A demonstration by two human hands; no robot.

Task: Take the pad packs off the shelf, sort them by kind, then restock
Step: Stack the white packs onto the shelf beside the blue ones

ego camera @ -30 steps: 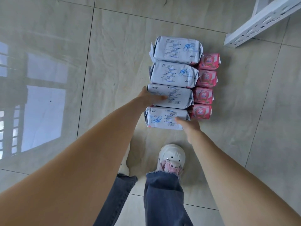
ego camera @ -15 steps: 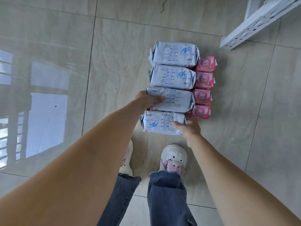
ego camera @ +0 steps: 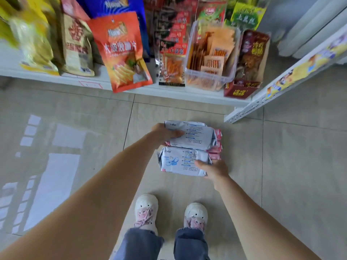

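**Mia:** What is the biggest thing here?

**Ben:** The floor (ego camera: 300, 184). It is shiny and made of big pale tiles. Next is the white shelf (ego camera: 169, 91) along the top. It is full of snack bags. An orange chip bag (ego camera: 122, 53) sticks out over its front edge. To the right of it stands a clear tub (ego camera: 210, 79) with little packets inside. Right of that is a dark red box (ego camera: 242, 90).

**Mia:** Where are the pad packs?

**Ben:** The person holds them out in front, above the floor and below the shelf. There are two big white packs. The far white pack (ego camera: 197, 136) sits just behind the near white pack (ego camera: 184, 162), and they touch.

**Mia:** And the pink ones?

**Ben:** The small pink packs (ego camera: 216, 151) peek out at the right side, mostly hidden under the white ones. I cannot tell how many there are.

**Mia:** What do the hands do?

**Ben:** The left hand (ego camera: 165, 133) grips the left end of the far white pack, thumb on top. The right hand (ego camera: 214, 169) grips the right end of the near white pack, thumb on top too.

**Mia:** Anything smaller?

**Ben:** Two white shoes (ego camera: 146, 209) with pink laces, down below on the floor.
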